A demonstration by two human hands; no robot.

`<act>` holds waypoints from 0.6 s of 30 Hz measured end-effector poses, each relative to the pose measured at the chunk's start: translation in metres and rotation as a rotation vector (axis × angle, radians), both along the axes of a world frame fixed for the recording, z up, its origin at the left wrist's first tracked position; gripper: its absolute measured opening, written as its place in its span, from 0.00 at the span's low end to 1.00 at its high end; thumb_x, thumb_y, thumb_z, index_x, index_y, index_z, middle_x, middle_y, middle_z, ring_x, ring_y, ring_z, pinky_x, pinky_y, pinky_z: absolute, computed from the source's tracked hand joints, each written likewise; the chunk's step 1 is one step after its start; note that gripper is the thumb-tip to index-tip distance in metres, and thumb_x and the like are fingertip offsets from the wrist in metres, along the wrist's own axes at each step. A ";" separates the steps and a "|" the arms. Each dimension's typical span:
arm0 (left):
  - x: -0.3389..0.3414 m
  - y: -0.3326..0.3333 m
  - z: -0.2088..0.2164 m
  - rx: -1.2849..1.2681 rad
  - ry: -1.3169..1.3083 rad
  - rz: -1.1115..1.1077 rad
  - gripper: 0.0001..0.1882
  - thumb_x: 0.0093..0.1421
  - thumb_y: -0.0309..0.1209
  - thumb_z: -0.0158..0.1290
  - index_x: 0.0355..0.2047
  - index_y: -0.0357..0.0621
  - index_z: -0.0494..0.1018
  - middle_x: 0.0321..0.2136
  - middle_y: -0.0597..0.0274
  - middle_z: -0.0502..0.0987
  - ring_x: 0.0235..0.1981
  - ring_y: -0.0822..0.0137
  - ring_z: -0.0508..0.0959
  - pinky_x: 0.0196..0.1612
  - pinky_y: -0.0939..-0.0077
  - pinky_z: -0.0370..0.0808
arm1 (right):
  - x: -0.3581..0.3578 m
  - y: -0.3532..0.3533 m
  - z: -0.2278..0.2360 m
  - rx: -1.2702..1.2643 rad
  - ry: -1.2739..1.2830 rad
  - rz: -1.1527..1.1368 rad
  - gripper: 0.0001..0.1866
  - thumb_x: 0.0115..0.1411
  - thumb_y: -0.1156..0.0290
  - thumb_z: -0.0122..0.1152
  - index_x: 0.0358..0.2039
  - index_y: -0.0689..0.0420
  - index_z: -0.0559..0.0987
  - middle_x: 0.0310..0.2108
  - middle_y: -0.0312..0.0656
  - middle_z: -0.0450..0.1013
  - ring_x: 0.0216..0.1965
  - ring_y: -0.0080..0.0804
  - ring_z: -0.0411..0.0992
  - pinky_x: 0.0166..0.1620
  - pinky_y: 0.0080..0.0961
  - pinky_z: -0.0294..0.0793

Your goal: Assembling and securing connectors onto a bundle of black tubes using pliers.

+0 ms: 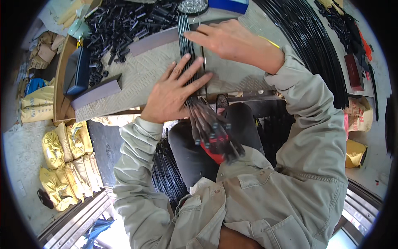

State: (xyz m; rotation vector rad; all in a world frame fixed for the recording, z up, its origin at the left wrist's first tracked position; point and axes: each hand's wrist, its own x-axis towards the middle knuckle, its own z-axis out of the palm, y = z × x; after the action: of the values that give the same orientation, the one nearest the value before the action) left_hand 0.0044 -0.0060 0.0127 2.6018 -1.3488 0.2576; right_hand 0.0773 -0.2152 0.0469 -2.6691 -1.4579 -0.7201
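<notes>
A narrow bundle of thin black rods point(183, 31) runs from the table toward my lap. Across its middle lies my left hand point(170, 93), palm down with fingers spread. My right hand point(226, 39) is at the far part of the bundle, its stretched fingertips touching or just beside the rods. The near ends carry thicker dark pieces point(211, 128), blurred, hanging past the table edge over my legs. Something red shows under them. A round dish of small shiny pieces point(192, 6) stands at the far end of the bundle.
Loose black tubular parts point(128, 25) are heaped at the far left, beside grey strips point(99, 93) and a dark blue box point(76, 70). Long black rods point(311, 50) lie at the right. A blue box point(229, 5) stands at the back. Yellow sacks point(66, 162) line the left floor.
</notes>
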 end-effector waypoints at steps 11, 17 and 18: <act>-0.003 0.003 -0.007 -0.034 0.005 -0.021 0.40 0.42 0.53 0.52 0.55 0.48 0.59 0.59 0.66 0.55 0.59 0.54 0.55 0.57 0.62 0.58 | 0.075 0.017 -0.018 0.519 0.691 -0.546 0.21 0.52 0.51 0.55 0.23 0.58 0.78 0.11 0.42 0.67 0.17 0.33 0.69 0.21 0.31 0.64; -0.003 -0.003 0.002 0.008 0.010 0.005 0.39 0.46 0.50 0.52 0.55 0.44 0.60 0.57 0.61 0.58 0.59 0.52 0.55 0.57 0.56 0.57 | 0.113 0.021 -0.027 0.551 0.968 -0.481 0.18 0.47 0.55 0.60 0.21 0.61 0.77 0.18 0.40 0.71 0.18 0.28 0.68 0.24 0.26 0.66; -0.004 -0.002 0.003 0.016 0.035 0.014 0.39 0.46 0.51 0.52 0.55 0.44 0.59 0.57 0.61 0.58 0.59 0.53 0.55 0.58 0.56 0.56 | 0.114 0.023 -0.026 0.612 1.135 -0.428 0.18 0.46 0.57 0.61 0.19 0.62 0.77 0.20 0.40 0.73 0.20 0.29 0.70 0.26 0.26 0.69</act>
State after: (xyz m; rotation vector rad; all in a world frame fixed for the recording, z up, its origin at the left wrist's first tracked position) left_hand 0.0006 -0.0081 0.0159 2.6168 -1.3271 0.2034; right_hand 0.1915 -0.1925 0.0204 -2.1670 -0.3083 0.3348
